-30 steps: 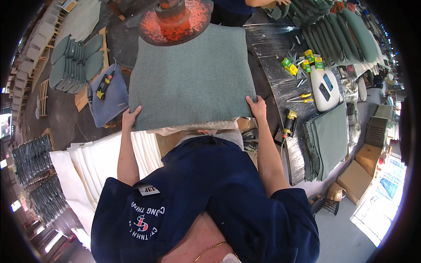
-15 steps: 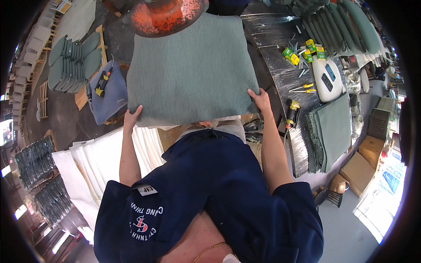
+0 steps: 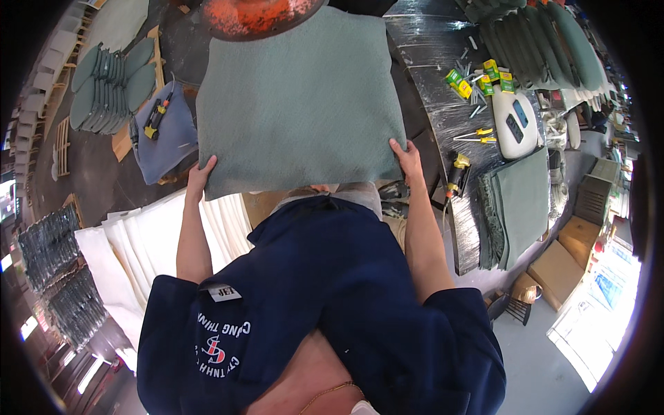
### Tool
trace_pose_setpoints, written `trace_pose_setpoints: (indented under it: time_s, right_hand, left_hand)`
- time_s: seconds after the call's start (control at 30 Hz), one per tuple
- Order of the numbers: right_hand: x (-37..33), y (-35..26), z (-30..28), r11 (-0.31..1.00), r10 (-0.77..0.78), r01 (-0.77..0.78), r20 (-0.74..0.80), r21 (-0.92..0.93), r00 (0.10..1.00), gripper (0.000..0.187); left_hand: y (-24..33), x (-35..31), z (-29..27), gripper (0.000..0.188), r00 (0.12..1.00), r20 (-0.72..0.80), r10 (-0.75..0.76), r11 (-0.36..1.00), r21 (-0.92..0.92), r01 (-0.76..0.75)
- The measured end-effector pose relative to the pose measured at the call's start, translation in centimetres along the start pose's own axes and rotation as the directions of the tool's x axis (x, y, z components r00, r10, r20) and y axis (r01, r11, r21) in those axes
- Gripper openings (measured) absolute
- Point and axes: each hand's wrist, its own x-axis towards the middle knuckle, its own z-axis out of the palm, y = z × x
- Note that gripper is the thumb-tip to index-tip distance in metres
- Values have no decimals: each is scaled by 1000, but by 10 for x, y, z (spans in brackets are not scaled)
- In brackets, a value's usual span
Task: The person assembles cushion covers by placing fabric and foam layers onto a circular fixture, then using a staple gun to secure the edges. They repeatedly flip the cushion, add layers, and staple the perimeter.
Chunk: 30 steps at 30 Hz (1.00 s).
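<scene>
A grey-green fabric piece (image 3: pixel 301 111), roughly square and wider toward me, spreads out in front of my body. My left hand (image 3: pixel 200 176) grips its left edge near the close corner, thumb on top and fingers hidden underneath. At the opposite edge my right hand (image 3: pixel 409 164) holds it the same way. That near left corner hangs slightly below my left hand. Over the far edge of the fabric sits a round, worn orange-red metal disc (image 3: pixel 259 17). Whatever lies beneath the fabric is hidden.
Left, a yellow-black air tool (image 3: pixel 158 119) lies on a blue-grey pad (image 3: pixel 166 149), near stacked green pads (image 3: pixel 104 97). White sheets (image 3: pixel 173 232) stand at lower left. The right table holds yellow-green boxes (image 3: pixel 459 84), yellow-handled tools (image 3: pixel 477 137), another air tool (image 3: pixel 458 173) and folded fabric (image 3: pixel 519 207).
The near edge of the fabric, earlier rounded, now runs straighter, with its left corner hanging down. Both hands keep their hold. The whole view has shifted slightly.
</scene>
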Motion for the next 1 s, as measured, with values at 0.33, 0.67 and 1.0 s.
trace_pose_setpoints:
  time_s: [0.33,0.67,1.0]
  right_hand:
    - [-7,5,2,966,-21,-14,132,259,991,60]
    - [-3,-4,-7,977,37,-61,122,204,992,55]
    - [13,11,-22,996,-77,69,-158,-55,984,52]
  left_hand:
    - [-8,3,-4,87,998,47,-52,993,-104,57]
    - [-35,-6,9,79,1000,-19,-2,976,-216,-2]
    - [-50,-28,12,70,954,-262,145,987,103,-121]
